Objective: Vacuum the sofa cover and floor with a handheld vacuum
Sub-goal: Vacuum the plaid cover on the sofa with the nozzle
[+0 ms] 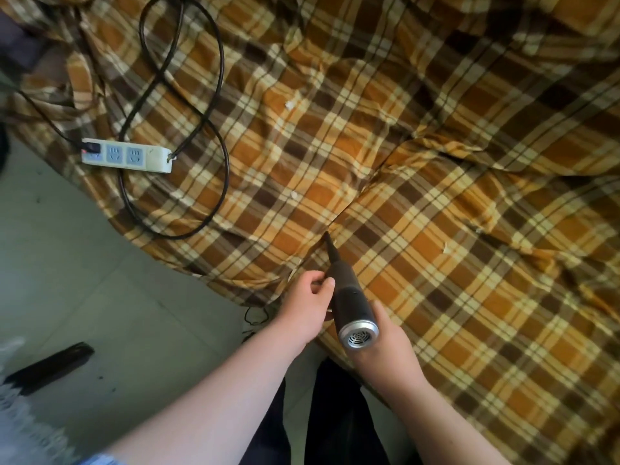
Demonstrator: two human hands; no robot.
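A dark handheld vacuum [349, 297] with a silver rear grille points up and away, its thin nozzle tip [327, 238] touching a crease in the orange and brown plaid sofa cover [436, 196]. My right hand [385, 344] grips the vacuum's rear body from below. My left hand [310, 303] pinches the vacuum's front part with thumb and fingers. Small white crumbs [294, 195] lie on the cover, with another crumb [446, 249] to the right of the nozzle.
A white power strip [134, 156] with a dark looping cable [214, 95] lies on the cover's left part. Grey floor [84, 280] runs along the left, with a dark flat object [53, 365] on it. My dark trouser legs [335, 414] stand at the sofa's edge.
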